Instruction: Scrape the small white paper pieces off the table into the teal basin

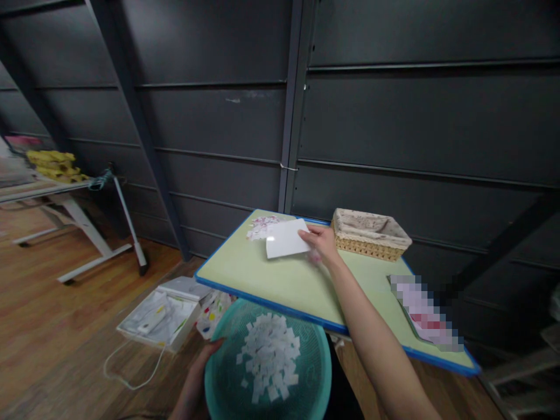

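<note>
My right hand [321, 242] grips the right edge of a glossy white card [286, 238] above the pale green table [280, 279]. Just behind the card, a pile of small white pieces with pink marks [262, 226] lies on the tabletop, partly covered by it. Below the near table edge, my left hand [209, 353] is closed on the left rim of a turquoise plastic basket [312, 373]. Many small white square pieces [271, 356] lie heaped inside it. Something pinkish and blurred shows under my right hand; I cannot make it out.
A cloth-lined wicker basket [370, 233] stands at the table's back right. Near the right edge lies a blurred-out flat packet [424, 315]. On the floor at left sits an open white box [160, 318] with a cable. A white-legged table [83, 224] stands further left; dark panels [219, 128] rise behind.
</note>
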`<state>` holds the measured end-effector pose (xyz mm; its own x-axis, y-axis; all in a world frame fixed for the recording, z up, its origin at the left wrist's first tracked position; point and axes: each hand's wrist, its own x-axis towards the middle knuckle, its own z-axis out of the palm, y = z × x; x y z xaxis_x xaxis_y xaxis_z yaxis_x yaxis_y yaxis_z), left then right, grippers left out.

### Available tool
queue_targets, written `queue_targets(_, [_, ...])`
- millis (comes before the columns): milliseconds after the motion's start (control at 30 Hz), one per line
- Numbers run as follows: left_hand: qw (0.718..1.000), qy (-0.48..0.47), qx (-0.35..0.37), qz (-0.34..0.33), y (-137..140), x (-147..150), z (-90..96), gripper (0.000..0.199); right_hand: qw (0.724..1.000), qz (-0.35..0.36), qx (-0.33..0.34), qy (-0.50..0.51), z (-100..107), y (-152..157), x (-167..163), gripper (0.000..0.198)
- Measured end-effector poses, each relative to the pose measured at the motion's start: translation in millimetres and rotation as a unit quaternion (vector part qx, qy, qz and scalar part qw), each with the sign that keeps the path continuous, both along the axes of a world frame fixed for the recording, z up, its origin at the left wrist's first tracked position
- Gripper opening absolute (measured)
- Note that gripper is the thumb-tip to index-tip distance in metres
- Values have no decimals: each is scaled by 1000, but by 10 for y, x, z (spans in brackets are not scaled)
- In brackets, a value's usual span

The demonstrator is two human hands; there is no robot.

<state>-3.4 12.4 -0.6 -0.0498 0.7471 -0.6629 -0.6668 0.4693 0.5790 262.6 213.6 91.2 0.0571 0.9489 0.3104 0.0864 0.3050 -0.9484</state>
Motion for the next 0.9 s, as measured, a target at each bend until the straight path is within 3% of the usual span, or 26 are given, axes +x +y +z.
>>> queue_targets(100, [1000, 12, 0, 6, -2, -7, -9, 52, 988, -128, 39, -81, -52, 113, 146, 42])
queue_targets(200, [1000, 16, -1, 4, -5, -20, -25, 29, 969, -175, 55, -164, -98, 164, 225, 38])
queue_targets(500, [1000, 23, 6, -1, -13, -32, -41, 12, 954, -157, 84, -241, -115, 115, 127, 36])
queue_targets(600, [1000, 18, 5, -15, -13, -41, -56, 17, 952, -148, 86, -254, -122, 113, 99, 36])
queue_targets(767, [999, 33, 7, -20, -2, -42, -88, 47, 959, -124, 79, -243, -119, 120, 122, 35])
queue_targets(900, [999, 39, -7, -19, 1, -6, -42, 64, 963, -149, 83, -208, -113, 128, 151, 36])
